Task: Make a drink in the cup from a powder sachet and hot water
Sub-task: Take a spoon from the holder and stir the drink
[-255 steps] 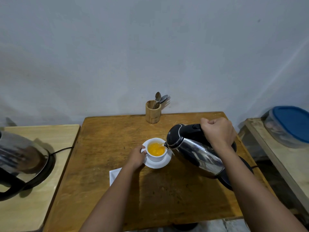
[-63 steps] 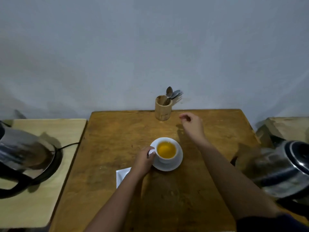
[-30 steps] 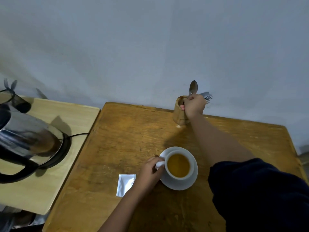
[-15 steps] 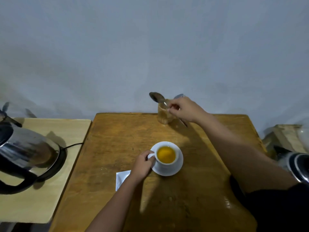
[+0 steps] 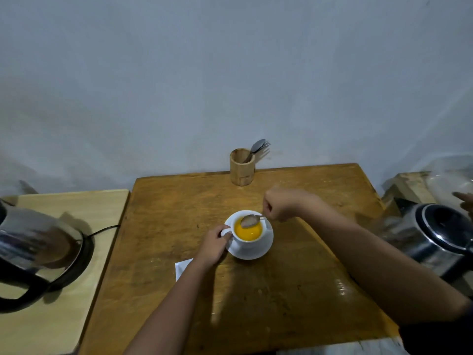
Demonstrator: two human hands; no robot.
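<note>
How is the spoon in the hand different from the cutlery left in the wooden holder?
The spoon lies nearly level, bowl over the orange drink in the cup, held by the right hand. The cutlery stands tilted in the wooden holder, untouched, at the table's far edge. Both look like grey metal.

cup (image 5: 247, 240): white, plain, no print on it
drink (image 5: 248, 230): bright orange-yellow, even across the surface
saucer (image 5: 252, 252): white like the cup
spoon (image 5: 250, 220): dull silver-grey, the one I grip in my right hand (image 5: 281, 204)
sachet (image 5: 182, 268): white, only a corner showing past my left hand (image 5: 214, 245)
table (image 5: 256, 290): worn amber-brown wood, darker blotches and scuffs
holder (image 5: 242, 167): pale tan wood, faint grain
side table (image 5: 58, 316): light cream-yellow wood
left kettle (image 5: 33, 249): shiny steel, black handle and base
right kettle (image 5: 435, 234): steel body, black lid
wall (image 5: 230, 73): flat grey-blue
</note>
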